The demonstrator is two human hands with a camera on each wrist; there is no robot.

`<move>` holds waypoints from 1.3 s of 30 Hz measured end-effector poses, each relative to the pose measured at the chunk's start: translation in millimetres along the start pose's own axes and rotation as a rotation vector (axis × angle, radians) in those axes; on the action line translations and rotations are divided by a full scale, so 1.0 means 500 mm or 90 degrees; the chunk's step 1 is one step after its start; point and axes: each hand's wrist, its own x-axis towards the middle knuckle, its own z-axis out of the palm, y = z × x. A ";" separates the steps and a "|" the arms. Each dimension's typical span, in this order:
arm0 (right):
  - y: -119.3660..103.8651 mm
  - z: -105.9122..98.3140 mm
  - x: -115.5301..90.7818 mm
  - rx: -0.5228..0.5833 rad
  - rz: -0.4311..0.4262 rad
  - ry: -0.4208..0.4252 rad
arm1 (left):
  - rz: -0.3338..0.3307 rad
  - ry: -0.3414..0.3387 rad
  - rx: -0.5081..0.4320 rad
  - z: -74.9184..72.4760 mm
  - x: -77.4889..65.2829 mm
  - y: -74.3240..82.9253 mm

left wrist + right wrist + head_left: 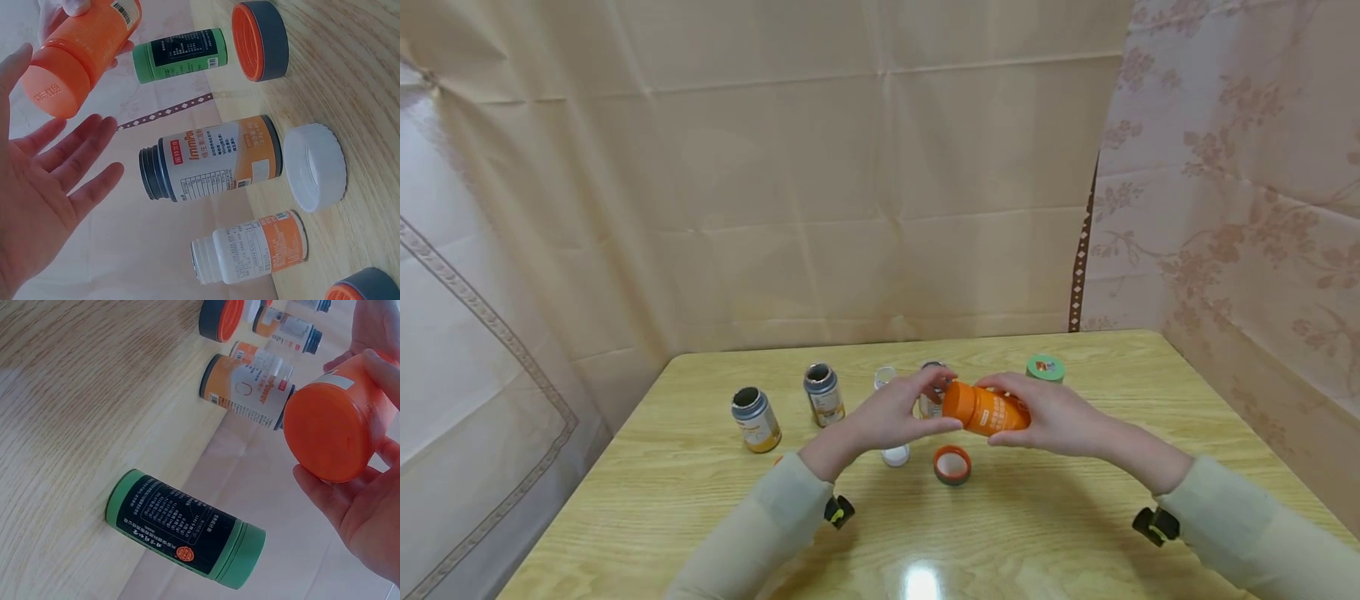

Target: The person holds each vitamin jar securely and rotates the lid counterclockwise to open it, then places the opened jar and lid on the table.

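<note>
An orange bottle (pixel 996 411) with a screw cap of the same colour is tilted in the air above the table, its capped end pointing left. My right hand (pixel 1060 415) grips the bottle body, and its flat orange base (pixel 328 434) faces the right wrist view. By the capped end is my left hand (pixel 895 412), fingers spread apart and thumb extended. In the left wrist view the orange cap (pixel 56 87) sits between that thumb and the fingers, which are not closed round it.
Uncapped dark-necked bottles (pixel 757 421) (pixel 215 159) and a small white bottle (pixel 256 247) stand on the wooden table. A green bottle (pixel 181 528) stands at the right back. Nearer me lie a white cap (pixel 895 456) and a dark cap with orange lining (pixel 952 465). Cloth curtains surround the table.
</note>
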 end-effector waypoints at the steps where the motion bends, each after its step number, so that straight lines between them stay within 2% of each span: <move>1: 0.000 0.000 0.001 0.000 0.001 0.001 | 0.006 0.004 0.003 0.000 0.000 -0.001; 9: -0.001 -0.004 0.000 0.000 0.005 0.000 | 0.113 0.017 0.038 -0.001 0.003 0.003; 12: -0.002 -0.004 0.000 0.003 0.007 -0.001 | 0.126 0.015 0.037 -0.001 0.004 0.004; 17: -0.003 -0.005 -0.001 0.006 0.005 -0.003 | 0.117 0.008 0.016 0.000 0.004 0.004; 24: -0.004 -0.007 -0.001 0.001 0.003 -0.004 | 0.046 -0.008 -0.021 -0.002 0.004 0.009; 28: -0.005 -0.007 -0.002 0.000 0.002 -0.006 | 0.026 -0.010 -0.020 -0.004 0.002 0.011; 34: -0.006 -0.007 -0.001 -0.007 -0.002 -0.002 | 0.033 0.017 0.018 -0.006 0.001 0.008; 39: -0.006 -0.007 -0.002 -0.006 0.001 0.001 | 0.081 0.038 0.024 -0.005 -0.001 0.003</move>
